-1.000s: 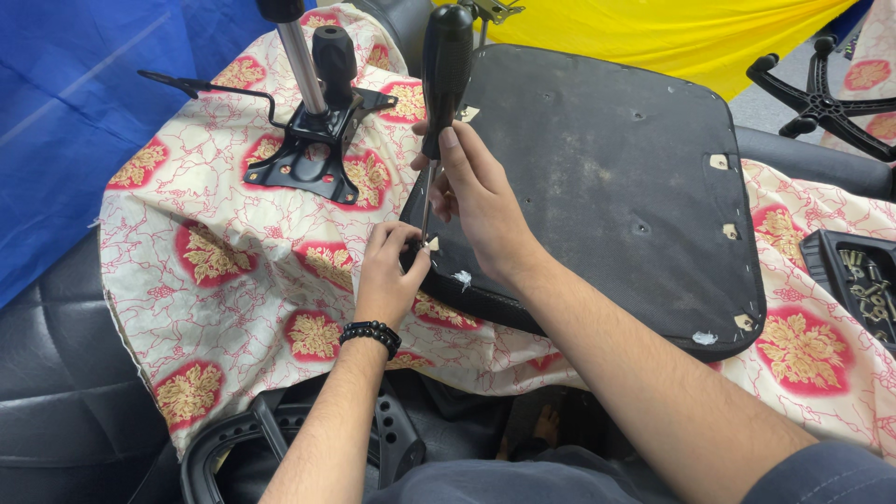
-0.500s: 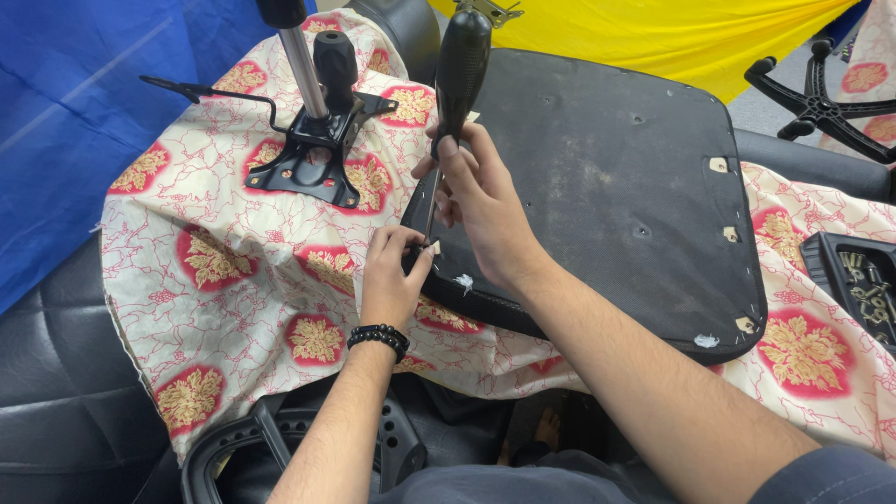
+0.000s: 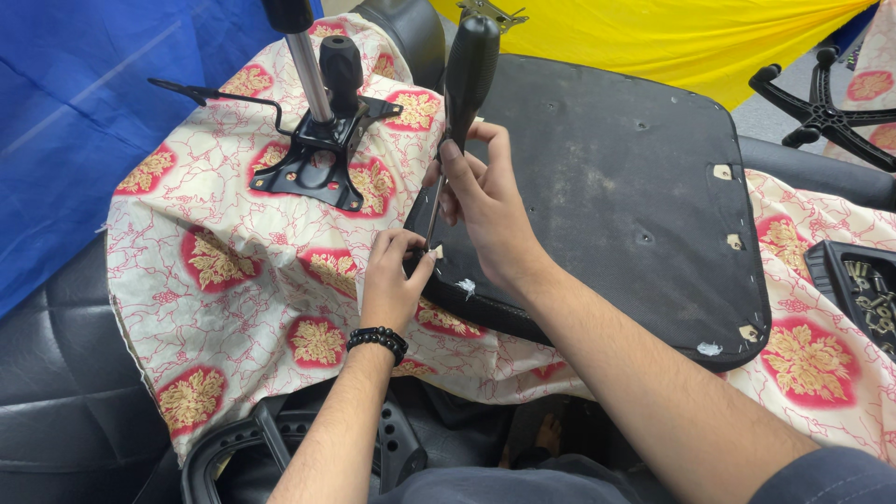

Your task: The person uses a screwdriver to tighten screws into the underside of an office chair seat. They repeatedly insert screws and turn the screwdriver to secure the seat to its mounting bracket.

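My right hand [image 3: 485, 201] grips a screwdriver [image 3: 467, 75] by its black handle, held nearly upright with the thin shaft pointing down. The tip meets the near left edge of an upturned black chair seat [image 3: 616, 177]. My left hand [image 3: 394, 271], with a black bead bracelet on the wrist, pinches the shaft tip and the seat's edge at that spot. Small white tabs show along the seat's rim.
A black metal chair mechanism [image 3: 313, 154] with a chrome gas cylinder stands on the floral cloth [image 3: 233, 280] at the left. A black star base [image 3: 826, 107] lies at the far right, a parts tray [image 3: 863, 289] at the right edge. Black leather cushions border the cloth.
The screwdriver has tipped more upright and shifted slightly right. My left hand has slid up to the seat edge and now pinches at the shaft tip.
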